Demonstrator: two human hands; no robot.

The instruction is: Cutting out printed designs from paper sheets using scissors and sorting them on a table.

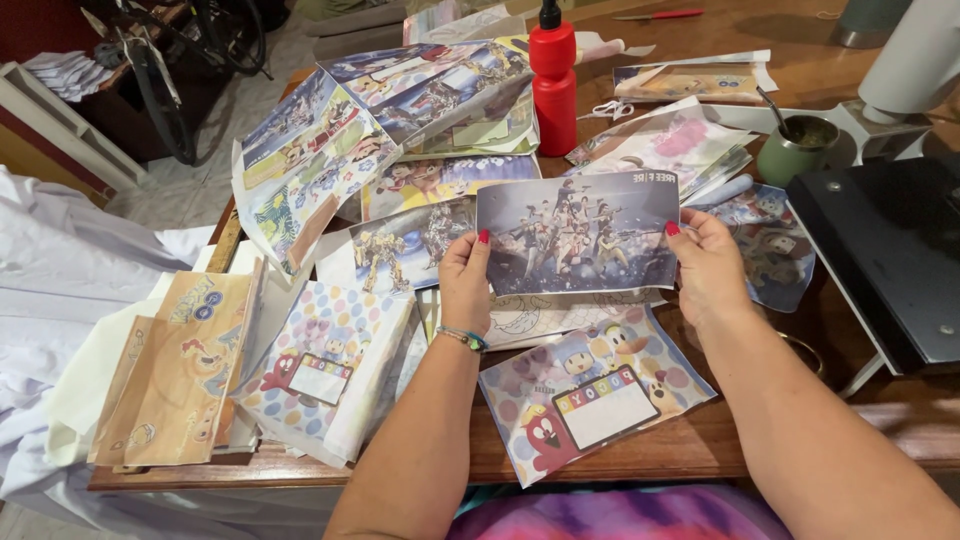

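A: Step? Looks like sorting: a dark printed sheet (578,232) with a crowd of figures is lifted over the wooden table (700,440), dead centre.

B: Hands?

A: Left hand (465,280) pinches its left edge, thumb on top, fingers closed behind. Right hand (708,265) grips the right edge the same way. Both clamped on the sheet, held flat, facing the camera.

B: Next move needs?

A: My read: keep both edges taut, then find a free spot, as the table is crowded. Thin paper would bend if one hand lets go.

B: Around it?

A: At 6 o'clock, just below, a polka-dot sheet (590,395) with cartoon birds and a white rectangular label bordered in dark. At 7 o'clock a second polka-dot pack (325,370) with a red figure and a small white label. At 8 o'clock a tan cartoon sheet (180,365) on a stack. At 9 to 10 o'clock a robot print (405,245), partly under the held sheet. At 11 o'clock a folded pile of colourful prints (330,150).

B: Far side?

A: At 12 o'clock a red bottle (552,75) with a black cap, upright. At 2 o'clock a green cup (795,150) with a metal straw; contents hard to tell. At 3 o'clock a black flat machine (890,250).
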